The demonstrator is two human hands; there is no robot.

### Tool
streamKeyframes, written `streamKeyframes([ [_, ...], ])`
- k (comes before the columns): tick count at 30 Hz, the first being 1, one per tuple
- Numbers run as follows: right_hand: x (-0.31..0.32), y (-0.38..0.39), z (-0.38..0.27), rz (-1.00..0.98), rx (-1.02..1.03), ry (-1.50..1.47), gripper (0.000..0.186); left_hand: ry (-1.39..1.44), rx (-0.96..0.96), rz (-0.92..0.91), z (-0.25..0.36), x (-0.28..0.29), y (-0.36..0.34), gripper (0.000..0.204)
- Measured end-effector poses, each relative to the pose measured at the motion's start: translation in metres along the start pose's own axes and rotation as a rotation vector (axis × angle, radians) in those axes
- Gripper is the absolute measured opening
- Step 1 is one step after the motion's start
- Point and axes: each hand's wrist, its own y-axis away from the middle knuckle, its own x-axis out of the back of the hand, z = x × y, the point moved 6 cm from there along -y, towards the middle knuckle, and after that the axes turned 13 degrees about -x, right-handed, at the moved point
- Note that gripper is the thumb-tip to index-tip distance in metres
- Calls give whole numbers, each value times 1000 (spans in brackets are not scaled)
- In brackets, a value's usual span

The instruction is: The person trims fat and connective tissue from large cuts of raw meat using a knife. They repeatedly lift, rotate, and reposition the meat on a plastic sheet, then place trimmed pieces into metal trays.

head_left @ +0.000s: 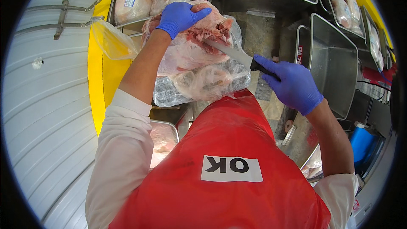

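A large piece of raw pale-pink meat (176, 55) lies at upper centre on clear, crumpled plastic wrap (165, 93). My left hand (180, 19) wears a blue glove and grips the meat's top, fingers curled on it. My right hand (288, 82), also gloved, is closed round the black handle of a long knife (234, 55). The blade points up and left, its tip end against the reddish, ragged part of the meat, partly hidden there. My red apron fills the lower middle.
Metal bins of bagged meat (131, 4) line the back and right (341, 10). A deep steel tub (337, 59) stands at right. A plastic bag (112, 38) hangs by the yellow frame (96, 97) on the left. Below the wrap is another meat tray (163, 142).
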Motion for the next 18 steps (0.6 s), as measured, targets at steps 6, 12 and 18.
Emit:
streamKeyframes([
  [6,7,10,0,-93,-102,14,43,16,-15,23,0,2,1,77],
  [12,21,18,3,-133,-87,9,43,59,4,45,-3,-1,2,75],
  [18,43,11,-1,-104,-165,21,43,76,-22,61,3,3,4,73],
])
